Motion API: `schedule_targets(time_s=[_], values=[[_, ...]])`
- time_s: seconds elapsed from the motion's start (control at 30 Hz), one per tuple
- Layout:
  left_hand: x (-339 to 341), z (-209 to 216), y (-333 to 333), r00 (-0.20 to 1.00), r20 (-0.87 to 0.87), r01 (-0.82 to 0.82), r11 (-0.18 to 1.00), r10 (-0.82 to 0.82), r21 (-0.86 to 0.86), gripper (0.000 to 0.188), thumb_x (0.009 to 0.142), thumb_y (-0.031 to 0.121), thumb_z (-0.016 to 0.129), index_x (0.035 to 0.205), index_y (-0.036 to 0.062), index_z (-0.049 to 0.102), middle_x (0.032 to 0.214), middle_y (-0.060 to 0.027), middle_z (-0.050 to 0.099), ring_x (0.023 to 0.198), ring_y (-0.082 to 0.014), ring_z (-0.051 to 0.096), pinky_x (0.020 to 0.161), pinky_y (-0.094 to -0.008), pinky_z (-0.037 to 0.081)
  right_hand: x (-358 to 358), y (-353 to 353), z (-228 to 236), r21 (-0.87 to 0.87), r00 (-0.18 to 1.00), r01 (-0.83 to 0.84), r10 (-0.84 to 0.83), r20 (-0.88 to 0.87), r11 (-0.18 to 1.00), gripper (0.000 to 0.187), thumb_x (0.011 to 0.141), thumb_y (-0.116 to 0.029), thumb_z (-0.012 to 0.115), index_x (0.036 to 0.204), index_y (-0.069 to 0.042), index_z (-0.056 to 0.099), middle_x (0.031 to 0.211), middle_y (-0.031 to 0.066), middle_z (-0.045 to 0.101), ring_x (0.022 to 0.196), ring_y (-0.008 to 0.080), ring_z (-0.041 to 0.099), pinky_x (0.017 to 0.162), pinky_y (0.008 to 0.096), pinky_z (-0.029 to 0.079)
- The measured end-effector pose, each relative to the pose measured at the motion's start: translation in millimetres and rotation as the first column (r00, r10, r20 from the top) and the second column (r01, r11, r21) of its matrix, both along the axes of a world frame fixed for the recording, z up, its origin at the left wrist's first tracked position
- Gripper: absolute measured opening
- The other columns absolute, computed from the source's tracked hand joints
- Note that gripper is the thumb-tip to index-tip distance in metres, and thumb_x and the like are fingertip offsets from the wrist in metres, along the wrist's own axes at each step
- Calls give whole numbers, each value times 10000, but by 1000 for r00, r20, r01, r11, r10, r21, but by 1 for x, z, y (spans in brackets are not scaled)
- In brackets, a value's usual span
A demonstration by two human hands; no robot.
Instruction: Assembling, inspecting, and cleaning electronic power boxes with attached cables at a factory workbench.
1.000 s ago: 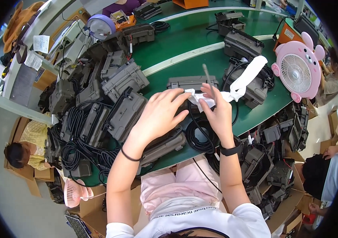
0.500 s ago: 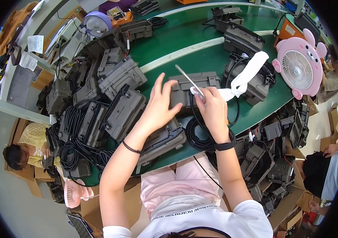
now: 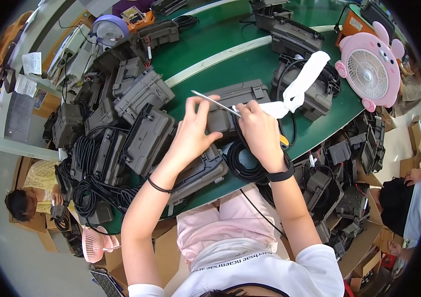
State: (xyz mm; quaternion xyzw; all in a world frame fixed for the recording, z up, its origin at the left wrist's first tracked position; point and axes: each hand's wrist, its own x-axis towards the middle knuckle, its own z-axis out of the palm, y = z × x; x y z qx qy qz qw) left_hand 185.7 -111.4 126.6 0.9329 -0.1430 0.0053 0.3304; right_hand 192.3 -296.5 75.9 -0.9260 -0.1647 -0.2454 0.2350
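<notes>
Green matting covers a long workbench (image 3: 250,64) crowded with dark grey plastic cases and coils of black cable, with a pale stripe running across it beyond the hands. Cardboard boxes stand on the floor around the bench, and another person (image 3: 27,198) in a yellow top sits low to the left of the worker's left elbow.

At the bench's near edge, the left hand (image 3: 190,131) is spread wide, fingers fanned, its fingertips touching the near end of a thin metal rod (image 3: 215,103) and its palm hovering over a grey case (image 3: 232,106) that lies directly under both hands. The right hand (image 3: 260,131) is closed in a narrow pinch on the rod's other end, which slants up and away to the left above the case. A white strip (image 3: 302,84) trails from just beyond the right hand's fingers toward the far right, lying across another dark case (image 3: 314,94). Whether the right hand also grips the strip cannot be told.

A coil of black cable (image 3: 245,163) sits just below the right wrist, which wears a black band. Stacked cases (image 3: 136,128) fill the bench left of the left hand. A pink fan (image 3: 368,74) with ears stands well beyond the right hand, and a small lilac fan (image 3: 109,29) sits far off past the left.
</notes>
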Motion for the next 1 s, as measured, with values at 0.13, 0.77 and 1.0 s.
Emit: schedule_targets(time_s=[0.13, 0.77, 1.0], values=[[4, -4, 10, 992, -127, 2, 1000, -5, -23, 926, 695, 18, 839, 1499, 189, 414, 1503, -111, 393, 986, -241, 664, 811, -340, 609, -8, -15, 7, 108, 979, -102, 119, -165, 989, 159, 821, -102, 663, 962, -60, 722, 857, 109, 631, 725, 322, 675, 655, 412, 557], [4, -10, -1, 958, 164, 186, 943, -237, 277, 642, 792, 131, 699, 1395, 278, 538, 1578, -222, 225, 1462, -489, 192, 1193, -566, 245, -3, -26, 9, 488, 939, -126, 263, -223, 864, 311, 909, -87, 624, 1217, -52, 631, 953, 200, 699, 841, 376, 684, 734, 436, 539], [8, -14, -3, 946, 152, 236, 931, -285, 279, 504, 816, 165, 688, 1310, 239, 623, 1539, -206, 300, 1449, -465, 238, 1178, -540, 304, -34, -42, 24, 496, 943, 94, 83, -323, 864, 334, 1003, -224, 566, 1306, -105, 490, 873, 165, 703, 767, 356, 689, 657, 417, 519]])
